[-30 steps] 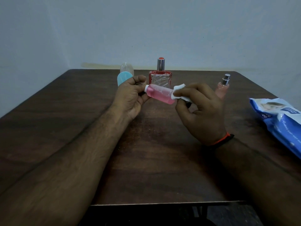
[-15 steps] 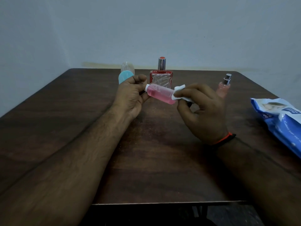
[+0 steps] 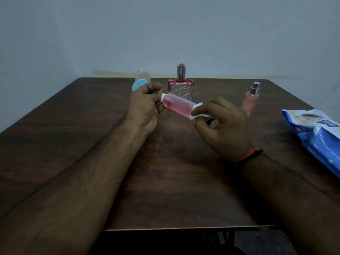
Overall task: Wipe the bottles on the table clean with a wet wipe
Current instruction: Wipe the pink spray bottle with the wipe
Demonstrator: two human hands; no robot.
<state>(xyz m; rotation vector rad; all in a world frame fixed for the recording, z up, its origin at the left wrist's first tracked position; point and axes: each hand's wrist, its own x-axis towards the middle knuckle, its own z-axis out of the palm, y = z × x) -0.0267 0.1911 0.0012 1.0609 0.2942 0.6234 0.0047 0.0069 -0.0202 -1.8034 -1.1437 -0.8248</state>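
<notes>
The left hand [image 3: 145, 105] grips the cap end of the pink bottle [image 3: 176, 104], held above the table [image 3: 92, 126]. The right hand [image 3: 222, 126] pinches a white wet wipe [image 3: 197, 112] around its base.

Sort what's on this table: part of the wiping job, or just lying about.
Job: pink bottle gripped by left hand; wet wipe pinched by right hand; red bottle; spray bottle; blue-capped bottle; wipes pack.
Lying about: nothing.

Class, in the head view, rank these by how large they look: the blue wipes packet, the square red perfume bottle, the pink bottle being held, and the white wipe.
1. Blue wipes packet, though the frame edge cuts it.
2 and 3. Square red perfume bottle and held pink bottle look about alike; the held one is nearer the camera, so unranked.
4. White wipe, mostly hidden by fingers.
</notes>
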